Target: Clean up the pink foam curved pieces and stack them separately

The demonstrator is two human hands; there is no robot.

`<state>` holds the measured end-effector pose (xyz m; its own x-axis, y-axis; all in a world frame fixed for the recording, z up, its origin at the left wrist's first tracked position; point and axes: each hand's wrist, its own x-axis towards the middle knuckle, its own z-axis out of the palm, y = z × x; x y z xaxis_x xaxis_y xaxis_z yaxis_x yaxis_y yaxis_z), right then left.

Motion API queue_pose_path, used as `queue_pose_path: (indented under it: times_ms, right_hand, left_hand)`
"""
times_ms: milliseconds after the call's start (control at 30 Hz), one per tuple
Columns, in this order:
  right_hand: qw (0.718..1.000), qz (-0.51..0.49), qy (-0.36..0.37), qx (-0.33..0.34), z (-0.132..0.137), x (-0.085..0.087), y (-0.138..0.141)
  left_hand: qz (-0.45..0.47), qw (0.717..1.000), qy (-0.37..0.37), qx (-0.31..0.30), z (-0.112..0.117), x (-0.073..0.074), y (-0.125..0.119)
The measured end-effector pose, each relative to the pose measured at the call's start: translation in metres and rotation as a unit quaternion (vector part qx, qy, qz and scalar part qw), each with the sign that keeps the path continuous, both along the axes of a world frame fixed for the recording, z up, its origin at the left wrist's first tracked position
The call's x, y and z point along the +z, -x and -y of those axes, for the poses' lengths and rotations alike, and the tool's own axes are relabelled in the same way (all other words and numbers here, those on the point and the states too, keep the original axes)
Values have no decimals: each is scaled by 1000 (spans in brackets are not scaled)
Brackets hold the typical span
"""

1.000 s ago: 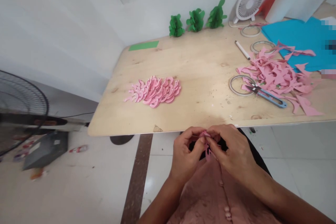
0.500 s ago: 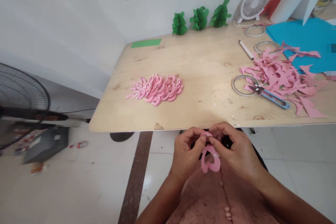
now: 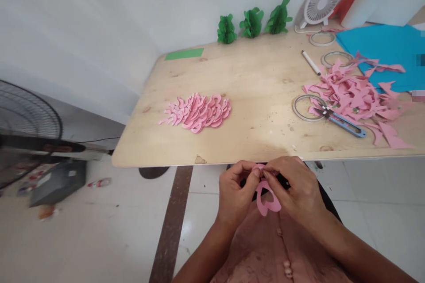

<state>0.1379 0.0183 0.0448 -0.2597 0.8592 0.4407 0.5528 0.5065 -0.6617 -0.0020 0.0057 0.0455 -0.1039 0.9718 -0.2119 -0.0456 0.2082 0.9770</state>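
Note:
Just below the table's front edge, a pink paper heart cutout [image 3: 272, 206] with a hollow middle hangs between my hands. My left hand [image 3: 237, 190] pinches pink paper at the top between thumb and forefinger. My right hand [image 3: 295, 185] has its fingertips pressed together against the same top part; exactly what they grip there is hidden. Beyond my hands, to the left, lies a pile of curved pink paper cutouts [image 3: 202, 112] on the wooden table [image 3: 252, 137].
On the right are a blue utility knife [image 3: 348, 124], tape rolls [image 3: 307, 118], a white marker [image 3: 311, 63], pink scraps [image 3: 358, 93] and blue sheets [image 3: 395, 40]. Green paper plants [image 3: 251, 23], a green strip [image 3: 184, 54] and a small fan [image 3: 321, 4] are at the back. A floor fan [image 3: 29, 128] stands left.
The heart cutout has swung slightly up and to the right. My right hand has turned a little, its fingers now closer over the top of the paper. The sheet by the white roll has shifted.

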Motion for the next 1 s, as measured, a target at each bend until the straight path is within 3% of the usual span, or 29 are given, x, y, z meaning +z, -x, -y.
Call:
queue_pose_path:
  times_ms: [267, 600, 1000]
  right_hand:
    - [1000, 10, -11, 2, 1, -2, 2]
    - [1000, 27, -1, 5, 0, -3, 1]
    - [999, 27, 19, -3, -2, -1, 3]
  left_hand:
    - [-122, 991, -54, -6, 0, 2, 0]
    - [-283, 947, -148, -27, 2, 1, 1]
    - [-332, 913, -233, -42, 1, 1, 1]
